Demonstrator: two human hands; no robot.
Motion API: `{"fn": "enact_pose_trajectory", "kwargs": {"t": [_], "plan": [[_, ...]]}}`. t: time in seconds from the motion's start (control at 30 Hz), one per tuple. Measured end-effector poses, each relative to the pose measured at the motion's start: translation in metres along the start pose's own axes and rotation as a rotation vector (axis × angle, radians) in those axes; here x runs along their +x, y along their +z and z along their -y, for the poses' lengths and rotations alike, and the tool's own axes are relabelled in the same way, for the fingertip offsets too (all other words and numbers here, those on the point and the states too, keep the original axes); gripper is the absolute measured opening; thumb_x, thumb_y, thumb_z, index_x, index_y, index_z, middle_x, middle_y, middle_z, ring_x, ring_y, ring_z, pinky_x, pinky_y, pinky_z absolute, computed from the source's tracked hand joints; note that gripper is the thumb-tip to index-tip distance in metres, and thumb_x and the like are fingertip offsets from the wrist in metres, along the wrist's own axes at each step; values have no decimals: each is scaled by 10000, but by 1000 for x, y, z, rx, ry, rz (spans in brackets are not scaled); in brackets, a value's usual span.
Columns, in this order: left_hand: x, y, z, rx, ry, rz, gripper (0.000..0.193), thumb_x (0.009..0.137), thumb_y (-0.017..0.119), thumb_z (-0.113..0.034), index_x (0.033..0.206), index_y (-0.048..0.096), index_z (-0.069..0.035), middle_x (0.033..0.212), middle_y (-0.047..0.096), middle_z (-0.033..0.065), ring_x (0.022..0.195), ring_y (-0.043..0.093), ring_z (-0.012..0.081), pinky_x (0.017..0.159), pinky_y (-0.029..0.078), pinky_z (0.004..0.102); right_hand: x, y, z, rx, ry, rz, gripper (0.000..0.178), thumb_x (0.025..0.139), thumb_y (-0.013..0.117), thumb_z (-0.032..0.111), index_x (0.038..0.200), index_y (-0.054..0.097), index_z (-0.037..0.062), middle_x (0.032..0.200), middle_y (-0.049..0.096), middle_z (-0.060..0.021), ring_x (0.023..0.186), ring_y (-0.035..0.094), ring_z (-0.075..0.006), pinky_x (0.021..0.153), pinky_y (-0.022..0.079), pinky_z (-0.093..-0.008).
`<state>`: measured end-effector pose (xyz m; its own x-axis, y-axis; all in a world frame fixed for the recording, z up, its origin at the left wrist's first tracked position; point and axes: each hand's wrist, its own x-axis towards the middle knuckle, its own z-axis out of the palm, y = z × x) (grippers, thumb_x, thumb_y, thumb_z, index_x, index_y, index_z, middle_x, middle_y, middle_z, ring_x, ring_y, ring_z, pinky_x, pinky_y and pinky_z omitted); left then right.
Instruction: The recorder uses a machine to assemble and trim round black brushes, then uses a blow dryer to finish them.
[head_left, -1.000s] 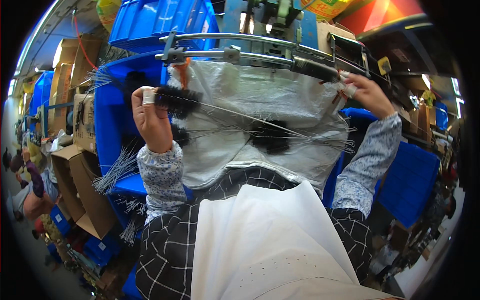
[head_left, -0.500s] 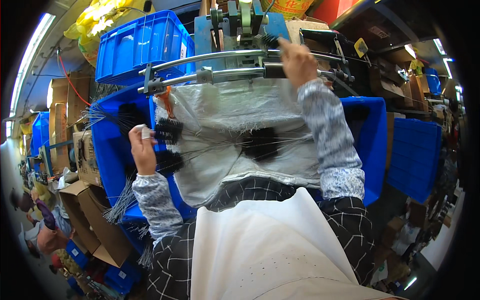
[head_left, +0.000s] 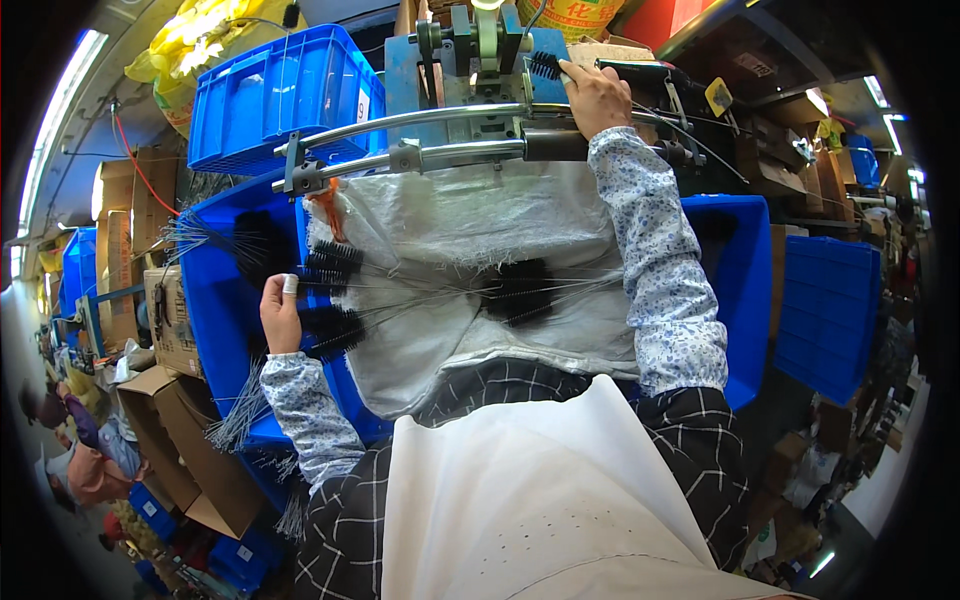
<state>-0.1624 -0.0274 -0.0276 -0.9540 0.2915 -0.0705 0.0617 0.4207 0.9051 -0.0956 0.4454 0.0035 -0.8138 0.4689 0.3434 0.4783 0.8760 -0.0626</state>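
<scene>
My right hand (head_left: 600, 98) grips a small black wire-handled brush (head_left: 545, 66) at the machine (head_left: 488, 85), above its two metal rails; the thin wire handle trails off to the right. Lower left, my left hand (head_left: 281, 312) has its fingers drawn together, a white wrap on one fingertip. It is beside the tips of a bunch of black brushes (head_left: 332, 330) at the edge of a whitish cloth (head_left: 420, 215). Whether it pinches one of them is hidden. Another bunch of black brushes (head_left: 520, 290) lies mid-cloth, with wire handles spreading both ways.
A blue bin (head_left: 225, 345) at my left holds more wire-handled brushes. Another blue bin (head_left: 745, 290) stands at my right. Behind the left bin is a blue crate (head_left: 280, 95). The chrome rail (head_left: 440, 120) crosses in front of the machine. Cardboard boxes (head_left: 190, 450) stand far left.
The brush in my right hand has shifted slightly up and right at the machine, and that hand is no longer blurred. My left hand's fingers have drawn closer together near the brush tips.
</scene>
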Motion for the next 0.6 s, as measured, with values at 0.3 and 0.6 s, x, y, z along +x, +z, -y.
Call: {"fn": "enact_pose_trajectory", "kwargs": {"t": [0.3, 0.6], "plan": [[-4, -36, -61, -38, 261, -424, 171, 861, 442, -183, 881, 497, -23, 798, 498, 16, 729, 451, 83, 675, 369, 189, 16, 18, -13, 0, -65, 87, 307, 819, 424, 193, 1097, 503, 296, 1087, 510, -1, 1085, 361, -186, 890, 221, -417], [-26, -81, -83, -313, 442, -624, 168, 842, 444, -118, 965, 469, -7, 895, 505, 75, 807, 517, 144, 708, 440, 217, 2, 11, -20, -88, -4, 34, 411, 772, 489, 270, 1161, 414, 160, 1245, 327, -35, 1161, 246, -214, 890, 173, -553]]}}
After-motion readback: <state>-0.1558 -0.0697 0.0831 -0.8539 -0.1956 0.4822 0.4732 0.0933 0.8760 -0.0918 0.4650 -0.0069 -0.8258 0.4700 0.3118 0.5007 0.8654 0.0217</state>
